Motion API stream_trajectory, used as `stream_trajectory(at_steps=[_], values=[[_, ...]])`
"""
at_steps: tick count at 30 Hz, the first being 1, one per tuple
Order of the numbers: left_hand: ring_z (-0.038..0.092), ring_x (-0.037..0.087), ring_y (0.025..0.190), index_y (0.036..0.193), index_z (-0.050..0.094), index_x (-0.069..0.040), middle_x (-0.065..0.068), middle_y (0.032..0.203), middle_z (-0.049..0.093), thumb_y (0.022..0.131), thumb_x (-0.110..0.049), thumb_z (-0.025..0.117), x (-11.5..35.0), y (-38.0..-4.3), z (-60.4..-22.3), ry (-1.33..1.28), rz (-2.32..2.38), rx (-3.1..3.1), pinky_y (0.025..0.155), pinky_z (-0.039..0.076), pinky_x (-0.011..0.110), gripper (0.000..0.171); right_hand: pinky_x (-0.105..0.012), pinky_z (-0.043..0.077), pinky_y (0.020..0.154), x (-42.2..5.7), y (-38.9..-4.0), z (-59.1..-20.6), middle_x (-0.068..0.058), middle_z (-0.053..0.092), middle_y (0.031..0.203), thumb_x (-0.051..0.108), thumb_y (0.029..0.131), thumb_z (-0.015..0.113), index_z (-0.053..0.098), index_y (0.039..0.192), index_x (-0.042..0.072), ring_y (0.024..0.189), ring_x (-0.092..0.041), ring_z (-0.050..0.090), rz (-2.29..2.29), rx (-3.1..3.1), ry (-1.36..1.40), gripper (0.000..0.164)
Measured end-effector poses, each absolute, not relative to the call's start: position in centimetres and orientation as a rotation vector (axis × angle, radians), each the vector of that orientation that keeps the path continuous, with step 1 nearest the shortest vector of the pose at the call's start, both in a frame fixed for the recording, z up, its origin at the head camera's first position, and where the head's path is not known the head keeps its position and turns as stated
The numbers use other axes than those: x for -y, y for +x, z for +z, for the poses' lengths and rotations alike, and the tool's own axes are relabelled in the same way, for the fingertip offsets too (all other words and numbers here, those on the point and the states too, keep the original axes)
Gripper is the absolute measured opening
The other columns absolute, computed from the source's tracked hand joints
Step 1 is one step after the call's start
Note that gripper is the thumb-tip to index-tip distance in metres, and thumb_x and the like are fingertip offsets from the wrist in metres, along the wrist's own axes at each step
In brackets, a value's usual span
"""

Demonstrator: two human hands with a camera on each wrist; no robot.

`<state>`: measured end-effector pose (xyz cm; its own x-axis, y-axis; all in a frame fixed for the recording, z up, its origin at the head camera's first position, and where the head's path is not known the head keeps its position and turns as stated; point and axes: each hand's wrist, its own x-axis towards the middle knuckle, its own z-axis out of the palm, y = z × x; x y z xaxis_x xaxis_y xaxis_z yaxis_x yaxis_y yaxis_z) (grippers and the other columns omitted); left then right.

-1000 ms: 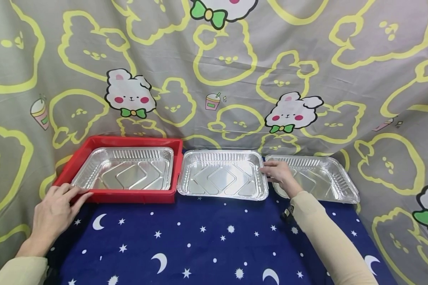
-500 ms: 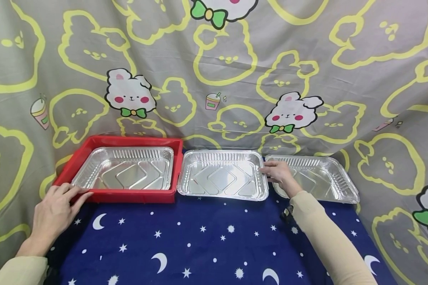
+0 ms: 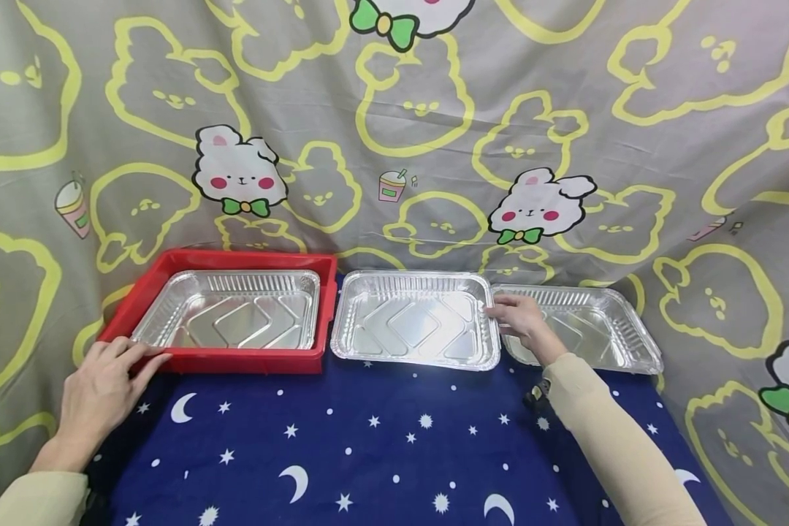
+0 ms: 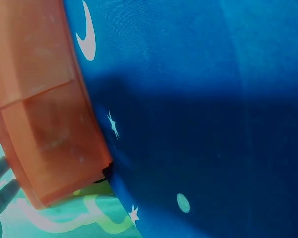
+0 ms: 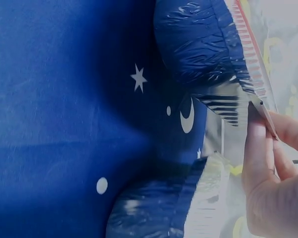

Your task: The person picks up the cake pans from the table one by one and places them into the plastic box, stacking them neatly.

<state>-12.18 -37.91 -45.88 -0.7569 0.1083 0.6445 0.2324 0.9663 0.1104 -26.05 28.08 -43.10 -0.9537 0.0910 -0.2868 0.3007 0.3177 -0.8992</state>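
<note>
A red plastic tray [image 3: 250, 361] stands at the left in the head view, with a foil pan [image 3: 243, 321] inside it. My left hand [image 3: 108, 380] holds the tray's front left corner, thumb and index finger coming together at the rim; the left wrist view shows its fingers past the edge of the red tray [image 4: 49, 124]. A second foil pan [image 3: 414, 321] is in the middle. My right hand [image 3: 522, 321] pinches its right rim, and in the right wrist view thumb and fingers clasp the foil edge [image 5: 256, 106] above the cloth.
A third foil pan [image 3: 581, 329] lies at the right, partly behind the right hand. Dark blue cloth [image 3: 342, 431] with moons and stars covers the table. Behind hangs a grey curtain [image 3: 329, 241] with yellow cartoon outlines, right at the back of the pans.
The middle foil pan has shifted slightly right and up, its left end moving a little away from the red tray. My right hand moved with it. The left hand has stayed put.
</note>
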Motion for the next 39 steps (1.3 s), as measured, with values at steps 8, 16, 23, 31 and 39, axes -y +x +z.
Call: stream_trajectory(at_steps=[8, 16, 23, 31, 39], values=[[0.054, 0.039, 0.079, 0.095, 0.074, -0.007, 0.017, 0.085, 0.063, 0.1, -0.08, 0.028, 37.8, -12.2, -45.8, -0.249, -0.236, 2.428, 0.057, 0.051, 0.062, 0.086, -0.02, 0.062, 0.069, -29.6, -25.3, -42.6, 0.017, 0.069, 0.081, 0.009, 0.097, 0.072, 0.052, 0.15, -0.005, 0.075, 0.0, 0.07, -1.756, -2.381, 0.372, 0.058], [0.055, 0.039, 0.08, 0.095, 0.074, -0.008, 0.017, 0.086, 0.064, 0.098, -0.082, 0.022, 37.8, -12.3, -45.9, -0.246, -0.24, 2.42, 0.058, 0.05, 0.062, 0.091, -0.02, 0.062, 0.066, -30.7, -24.8, -42.4, 0.02, 0.071, 0.08, 0.006, 0.097, 0.071, 0.044, 0.155, -0.006, 0.071, -0.001, 0.072, -1.864, -2.312, 0.376, 0.065], [0.055, 0.039, 0.081, 0.097, 0.074, -0.008, 0.017, 0.089, 0.065, 0.102, -0.075, 0.038, 37.9, -12.1, -46.0, -0.232, -0.234, 2.439, 0.058, 0.051, 0.063, 0.076, -0.019, 0.062, 0.067, -31.3, -24.4, -42.2, 0.021, 0.071, 0.08, 0.006, 0.097, 0.072, 0.043, 0.155, -0.006, 0.071, 0.0, 0.072, -1.899, -2.296, 0.395, 0.066], [0.054, 0.039, 0.081, 0.098, 0.074, -0.007, 0.018, 0.09, 0.065, 0.102, -0.055, 0.062, 37.9, -12.0, -45.9, -0.227, -0.225, 2.458, 0.059, 0.052, 0.063, 0.049, -0.018, 0.061, 0.068, -31.9, -24.0, -41.3, 0.019, 0.072, 0.08, 0.006, 0.097, 0.073, 0.041, 0.156, -0.006, 0.075, 0.001, 0.07, -1.969, -2.238, 0.408, 0.069], [0.054, 0.039, 0.081, 0.098, 0.074, -0.008, 0.018, 0.09, 0.065, 0.097, -0.04, 0.075, 38.0, -12.0, -45.9, -0.226, -0.227, 2.463, 0.058, 0.052, 0.063, 0.032, -0.019, 0.062, 0.068, -32.3, -23.8, -40.4, 0.014, 0.077, 0.081, 0.002, 0.096, 0.074, 0.074, 0.119, 0.014, 0.074, -0.002, 0.074, -2.127, -2.089, 0.367, 0.025]])
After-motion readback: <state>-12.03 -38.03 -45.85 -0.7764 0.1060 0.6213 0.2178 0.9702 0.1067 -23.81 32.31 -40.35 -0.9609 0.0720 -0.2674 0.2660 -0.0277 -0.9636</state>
